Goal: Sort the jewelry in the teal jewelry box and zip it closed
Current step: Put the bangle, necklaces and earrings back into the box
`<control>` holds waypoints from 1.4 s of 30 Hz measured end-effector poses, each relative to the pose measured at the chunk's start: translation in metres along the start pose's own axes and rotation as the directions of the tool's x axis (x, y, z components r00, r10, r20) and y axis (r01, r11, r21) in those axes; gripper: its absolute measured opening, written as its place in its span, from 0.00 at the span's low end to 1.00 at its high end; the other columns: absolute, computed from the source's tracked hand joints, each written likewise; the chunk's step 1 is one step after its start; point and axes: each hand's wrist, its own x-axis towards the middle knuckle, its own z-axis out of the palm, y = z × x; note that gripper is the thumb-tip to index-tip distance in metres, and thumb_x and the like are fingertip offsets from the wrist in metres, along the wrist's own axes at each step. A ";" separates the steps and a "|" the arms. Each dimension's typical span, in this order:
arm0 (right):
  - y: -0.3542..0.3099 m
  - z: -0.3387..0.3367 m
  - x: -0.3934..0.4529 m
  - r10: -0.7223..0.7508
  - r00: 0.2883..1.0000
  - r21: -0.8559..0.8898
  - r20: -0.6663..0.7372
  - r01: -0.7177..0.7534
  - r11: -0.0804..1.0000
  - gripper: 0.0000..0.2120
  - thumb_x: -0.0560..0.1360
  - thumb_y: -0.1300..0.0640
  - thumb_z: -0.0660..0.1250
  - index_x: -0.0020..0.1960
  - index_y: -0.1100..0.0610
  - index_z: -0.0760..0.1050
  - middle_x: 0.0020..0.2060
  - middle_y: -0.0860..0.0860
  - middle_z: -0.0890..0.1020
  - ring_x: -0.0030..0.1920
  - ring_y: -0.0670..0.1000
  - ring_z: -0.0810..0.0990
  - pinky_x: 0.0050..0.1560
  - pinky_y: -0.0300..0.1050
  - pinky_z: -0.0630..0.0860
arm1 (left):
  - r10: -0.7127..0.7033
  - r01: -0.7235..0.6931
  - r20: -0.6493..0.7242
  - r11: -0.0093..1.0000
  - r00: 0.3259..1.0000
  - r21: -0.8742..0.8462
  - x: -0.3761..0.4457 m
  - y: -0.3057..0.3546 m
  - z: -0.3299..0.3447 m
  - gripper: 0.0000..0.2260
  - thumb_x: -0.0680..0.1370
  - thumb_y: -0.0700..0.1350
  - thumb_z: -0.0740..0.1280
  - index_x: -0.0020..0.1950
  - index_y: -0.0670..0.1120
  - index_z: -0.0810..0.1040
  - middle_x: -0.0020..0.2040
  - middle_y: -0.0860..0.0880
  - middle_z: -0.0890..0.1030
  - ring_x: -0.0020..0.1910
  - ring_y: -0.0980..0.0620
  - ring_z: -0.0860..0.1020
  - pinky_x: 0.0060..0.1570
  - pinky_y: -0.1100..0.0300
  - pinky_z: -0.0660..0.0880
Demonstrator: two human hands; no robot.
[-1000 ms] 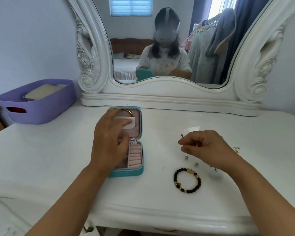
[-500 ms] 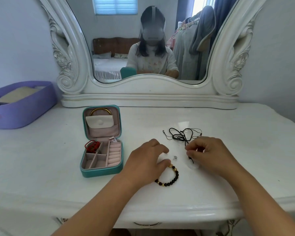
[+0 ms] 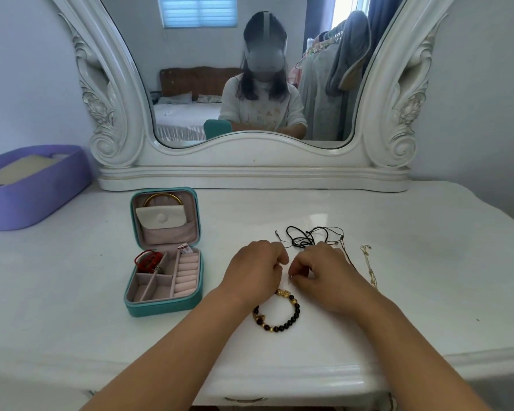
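The teal jewelry box (image 3: 163,307) lies open on the white dresser, left of my hands. Its lid holds a gold bangle (image 3: 161,197) above a white pouch flap, and a red piece (image 3: 147,259) sits in the tray's back left compartment. My left hand (image 3: 254,269) and my right hand (image 3: 322,269) are curled knuckles-up side by side, fingertips nearly touching over the tabletop. Whatever lies between the fingertips is hidden. A black and gold bead bracelet (image 3: 279,319) lies just below them. A tangled black cord (image 3: 306,236) lies behind them, and a thin gold chain (image 3: 370,269) to the right.
A purple basket (image 3: 39,191) stands at the far left. The white carved mirror base (image 3: 252,176) runs along the back of the dresser, and the mirror shows a person seated facing it. The dresser's front edge (image 3: 279,378) curves below my forearms.
My left hand has left the jewelry box and moved right to meet my right hand above the bead bracelet. The small silver pieces seen on the table earlier are now covered by my hands.
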 end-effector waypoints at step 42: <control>-0.092 0.064 0.073 -0.304 0.934 0.253 -0.187 0.345 0.904 0.06 0.65 0.56 0.65 0.37 0.58 0.77 0.33 0.46 0.77 0.41 0.49 0.73 0.41 0.44 0.71 | -0.195 0.101 -0.237 0.928 0.952 -0.359 -0.059 -0.105 -0.070 0.08 0.69 0.41 0.73 0.47 0.48 0.81 0.40 0.53 0.84 0.38 0.59 0.80 0.43 0.63 0.79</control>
